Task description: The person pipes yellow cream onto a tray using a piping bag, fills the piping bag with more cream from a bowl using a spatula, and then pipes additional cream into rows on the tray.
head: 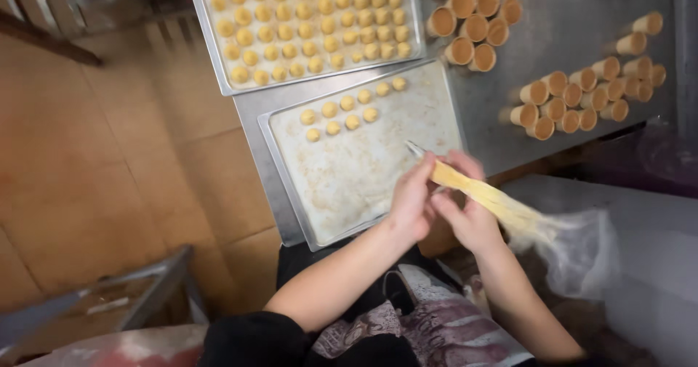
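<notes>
Both my hands hold a clear piping bag (pixel 488 197) filled with yellow paste. Its metal nozzle (pixel 416 149) points at a floured steel tray (pixel 363 178). My left hand (pixel 409 201) wraps the bag just behind the nozzle, and my right hand (pixel 467 218) pinches the bag's middle. The bag's loose empty end (pixel 582 254) trails to the right. Several small yellow dough balls (pixel 347 110) sit in two short rows at the tray's far end.
A second tray (pixel 212 54), packed with rows of dough balls, lies beyond the first. Brown pastry cups lie in clusters (pixel 472 18) (pixel 582 98) on the steel table (pixel 552 32). Tiled floor and a metal frame (pixel 145 280) are to the left.
</notes>
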